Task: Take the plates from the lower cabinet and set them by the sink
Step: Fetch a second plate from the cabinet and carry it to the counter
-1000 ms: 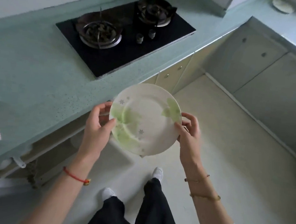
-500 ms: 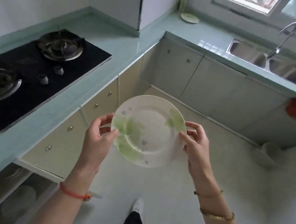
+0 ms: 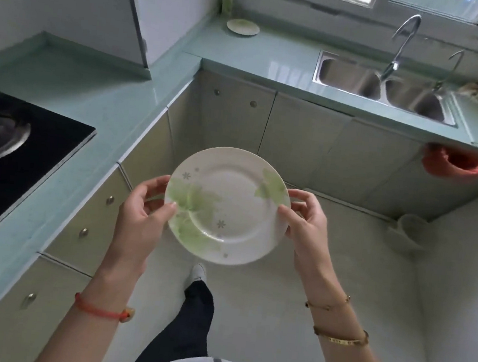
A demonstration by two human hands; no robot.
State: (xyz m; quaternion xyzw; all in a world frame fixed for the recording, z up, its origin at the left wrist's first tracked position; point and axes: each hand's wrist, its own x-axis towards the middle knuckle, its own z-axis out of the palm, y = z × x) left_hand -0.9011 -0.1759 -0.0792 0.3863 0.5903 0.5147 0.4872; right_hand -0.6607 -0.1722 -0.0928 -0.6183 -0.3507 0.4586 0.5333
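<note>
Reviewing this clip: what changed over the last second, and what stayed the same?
The person turned from the hob toward the sink: the hob slid to the view's left edge, and the sink came into view ahead. The plate was carried along with the turn. Unchanged: the left hand and right hand grip its opposite rims; nothing was taken hold of or let go.

Glossy ceramic plate (image 3: pixel 226 206); shiny steel sink (image 3: pixel 384 86); smooth, glossy countertop (image 3: pixel 262 51).

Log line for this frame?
phase=carry; left hand grips plate; right hand grips plate; sink ahead; second plate on counter
</note>
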